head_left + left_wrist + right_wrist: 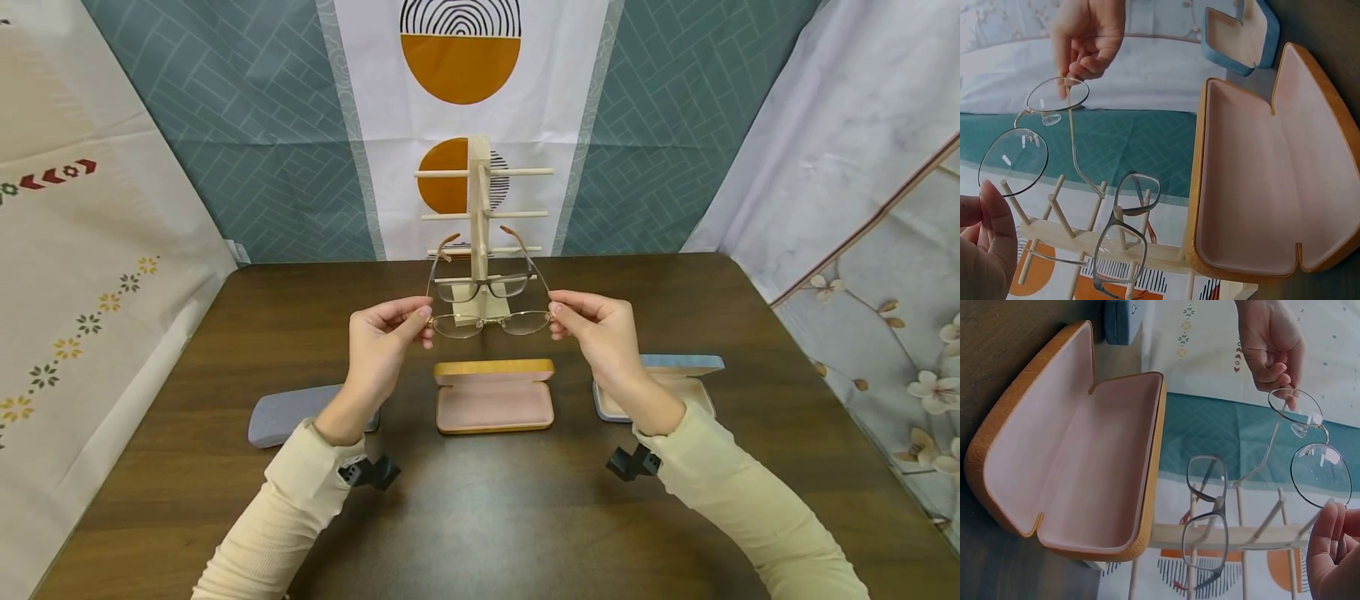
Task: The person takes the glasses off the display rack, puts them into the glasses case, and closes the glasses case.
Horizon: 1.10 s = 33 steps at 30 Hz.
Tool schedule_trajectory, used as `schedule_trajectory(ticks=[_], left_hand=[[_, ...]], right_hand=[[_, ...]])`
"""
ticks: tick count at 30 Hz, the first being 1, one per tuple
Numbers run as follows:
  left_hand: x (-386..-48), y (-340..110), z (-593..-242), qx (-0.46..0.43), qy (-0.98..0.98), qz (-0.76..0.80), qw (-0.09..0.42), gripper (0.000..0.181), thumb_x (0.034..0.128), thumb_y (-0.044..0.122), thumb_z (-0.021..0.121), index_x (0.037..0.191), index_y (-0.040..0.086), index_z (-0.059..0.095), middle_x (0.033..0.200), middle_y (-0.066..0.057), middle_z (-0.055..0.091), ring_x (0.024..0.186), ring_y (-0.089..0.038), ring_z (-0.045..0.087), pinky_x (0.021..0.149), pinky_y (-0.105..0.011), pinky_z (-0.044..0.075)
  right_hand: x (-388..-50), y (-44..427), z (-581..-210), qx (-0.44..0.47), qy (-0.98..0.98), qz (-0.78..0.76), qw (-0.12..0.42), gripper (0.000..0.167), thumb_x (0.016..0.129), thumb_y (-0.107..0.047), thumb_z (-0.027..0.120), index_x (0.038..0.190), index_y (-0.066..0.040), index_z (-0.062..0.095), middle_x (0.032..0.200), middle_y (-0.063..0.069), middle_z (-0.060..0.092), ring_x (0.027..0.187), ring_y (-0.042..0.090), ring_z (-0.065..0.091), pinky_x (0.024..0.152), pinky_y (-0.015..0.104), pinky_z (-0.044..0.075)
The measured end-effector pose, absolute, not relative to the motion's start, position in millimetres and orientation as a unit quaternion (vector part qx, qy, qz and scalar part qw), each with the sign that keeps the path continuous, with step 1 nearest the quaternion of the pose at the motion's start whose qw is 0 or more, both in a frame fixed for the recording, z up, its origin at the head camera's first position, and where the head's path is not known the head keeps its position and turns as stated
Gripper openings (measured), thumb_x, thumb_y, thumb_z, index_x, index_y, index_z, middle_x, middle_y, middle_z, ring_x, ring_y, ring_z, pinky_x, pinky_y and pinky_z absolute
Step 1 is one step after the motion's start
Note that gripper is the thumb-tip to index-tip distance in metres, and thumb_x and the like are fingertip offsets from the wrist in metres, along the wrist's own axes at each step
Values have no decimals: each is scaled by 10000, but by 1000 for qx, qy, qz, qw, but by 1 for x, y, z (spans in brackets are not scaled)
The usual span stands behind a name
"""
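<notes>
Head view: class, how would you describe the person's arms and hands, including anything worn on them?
Both arms wear long cream sleeves: the left sleeve shows fine ribbing, and the right sleeve matches in colour. A small, angular black device sits by each cuff. The left hand and right hand show no gloves.

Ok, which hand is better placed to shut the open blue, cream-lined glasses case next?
Right hand, likely: it's nearer that blue case than the left hand, though both hold the round, thin-rimmed eyeglasses.
</notes>
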<state>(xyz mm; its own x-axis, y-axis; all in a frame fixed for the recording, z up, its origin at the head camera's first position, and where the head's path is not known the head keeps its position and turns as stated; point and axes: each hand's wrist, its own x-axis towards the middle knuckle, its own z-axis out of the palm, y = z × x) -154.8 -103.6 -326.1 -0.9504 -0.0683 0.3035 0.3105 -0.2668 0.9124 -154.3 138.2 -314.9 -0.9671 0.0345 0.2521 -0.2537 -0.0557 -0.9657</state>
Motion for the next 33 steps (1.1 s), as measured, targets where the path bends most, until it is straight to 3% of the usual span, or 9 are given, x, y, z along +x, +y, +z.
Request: schedule_trajectory(ticks=[9, 19, 33], left_hand=[[-152, -104, -330, -102, -600, -784, 120, 146, 814, -142, 566, 947, -194, 593, 644, -80, 629, 503, -120, 571, 475, -243, 495], [-146, -105, -330, -115, -585, -798, 88, 358, 823, -149, 549, 1172, -171, 470, 644, -12, 641, 530, -110, 585, 486, -226, 500], [-135, -110, -327, -101, -589, -800, 54, 452, 813, -152, 555, 1249, -115, 441, 659, -8, 657, 534, -113, 599, 520, -241, 517]], right_hand=[[-150, 139, -321, 78, -682, 721, 96, 223, 829, 79, 593, 1024, 187, 589, 682, -30, 657, 556, 96, 602, 588, 251, 532], [-145, 141, -323, 91, -673, 726, 106, 182, 822, 93, 589, 991, 154, 618, 688, -7, 663, 560, 112, 608, 572, 256, 534], [-134, 143, -323, 105, -671, 727, 105, 185, 819, 87, 599, 996, 137, 621, 706, 0, 663, 568, 113, 609, 575, 260, 534]])
